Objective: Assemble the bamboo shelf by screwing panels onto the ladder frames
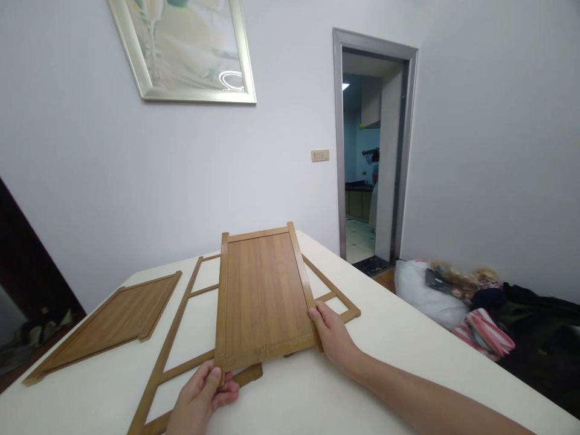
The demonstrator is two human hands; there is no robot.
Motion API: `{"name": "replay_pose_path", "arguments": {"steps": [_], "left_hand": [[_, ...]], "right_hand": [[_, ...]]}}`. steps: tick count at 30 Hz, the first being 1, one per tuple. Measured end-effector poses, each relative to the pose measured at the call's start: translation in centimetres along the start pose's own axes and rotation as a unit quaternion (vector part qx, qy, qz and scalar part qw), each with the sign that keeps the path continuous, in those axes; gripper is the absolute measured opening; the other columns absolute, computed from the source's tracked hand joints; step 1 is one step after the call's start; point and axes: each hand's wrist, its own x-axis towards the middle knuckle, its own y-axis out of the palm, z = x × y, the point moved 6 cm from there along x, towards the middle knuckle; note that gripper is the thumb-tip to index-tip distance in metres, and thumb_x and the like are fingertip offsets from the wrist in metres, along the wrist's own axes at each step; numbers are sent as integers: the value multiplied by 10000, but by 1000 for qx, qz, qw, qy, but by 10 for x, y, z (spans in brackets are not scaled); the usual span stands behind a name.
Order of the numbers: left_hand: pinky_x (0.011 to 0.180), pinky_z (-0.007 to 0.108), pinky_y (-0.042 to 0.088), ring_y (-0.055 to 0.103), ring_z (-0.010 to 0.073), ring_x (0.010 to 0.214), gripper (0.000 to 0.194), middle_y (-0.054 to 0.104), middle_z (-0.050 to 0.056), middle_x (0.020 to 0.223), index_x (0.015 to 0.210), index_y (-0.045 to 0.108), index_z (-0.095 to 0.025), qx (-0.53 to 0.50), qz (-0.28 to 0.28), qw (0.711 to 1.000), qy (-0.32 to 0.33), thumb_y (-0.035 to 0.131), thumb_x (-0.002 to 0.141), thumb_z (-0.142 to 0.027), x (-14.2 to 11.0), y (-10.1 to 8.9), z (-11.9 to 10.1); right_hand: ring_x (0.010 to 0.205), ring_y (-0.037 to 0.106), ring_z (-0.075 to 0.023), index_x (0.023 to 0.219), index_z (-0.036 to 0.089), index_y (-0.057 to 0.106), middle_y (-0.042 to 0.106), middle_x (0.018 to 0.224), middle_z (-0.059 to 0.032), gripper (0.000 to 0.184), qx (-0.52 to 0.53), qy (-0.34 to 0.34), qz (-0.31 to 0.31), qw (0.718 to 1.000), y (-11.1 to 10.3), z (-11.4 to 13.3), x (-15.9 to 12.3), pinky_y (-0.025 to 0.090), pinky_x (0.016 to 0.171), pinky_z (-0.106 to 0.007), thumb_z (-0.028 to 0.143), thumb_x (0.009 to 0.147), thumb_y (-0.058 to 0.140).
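Note:
A framed wooden panel is held tilted above the white table, with my two hands at its near corners. My left hand pinches the near left corner, thumb on top and fingers beneath. On the right edge, close to the near right corner, my right hand grips with its thumb on top; its other fingers are mostly hidden. Below the panel lie open wooden frames with crossbars, one frame showing on the left and another frame piece on the right. The panel covers their middle parts.
Another wooden panel lies flat at the left of the white table. A wall stands behind the table, with a doorway right of centre. Clothes and bags are piled beyond the table's right edge.

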Motion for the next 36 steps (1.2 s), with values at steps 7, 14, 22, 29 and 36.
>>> {"name": "replay_pose_path", "arguments": {"steps": [7,14,22,29,36], "left_hand": [[625,341,586,668,229,657,539,698,56,708,930,613,-128,34,2,998,48,828,545,-437,-11,6,-8],[582,336,577,702,285,729,607,728,126,925,1024,596,-146,12,-16,997,77,867,512,-325,-23,16,-18],[732,375,605,706,283,824,515,709,143,997,1036,579,-97,-79,-7,997,-17,814,578,-103,-20,12,-17],[822,363,604,692,272,935,326,697,146,1012,1002,596,-85,-119,-24,993,-5,680,698,-4,-15,6,-21],[853,373,596,691,276,942,323,699,148,1024,1000,612,-84,-127,-20,992,-8,678,697,7,-16,7,-18]], "right_hand": [[771,530,-204,809,225,505,610,814,-28,351,24,-11,0,1000,-6,3,1,403,710,-320,520,918,350],[826,528,-219,778,218,547,614,826,-26,397,89,9,23,996,-10,8,3,398,753,-325,576,885,410],[578,515,-157,774,172,630,620,691,-32,527,270,118,74,953,-5,2,9,421,529,-288,674,808,471],[512,509,-99,837,157,623,665,778,-45,436,292,121,126,940,5,5,3,423,464,-242,582,742,646],[500,502,-93,911,167,638,651,754,-12,384,226,136,99,959,11,5,-2,409,460,-242,496,722,698]]}}
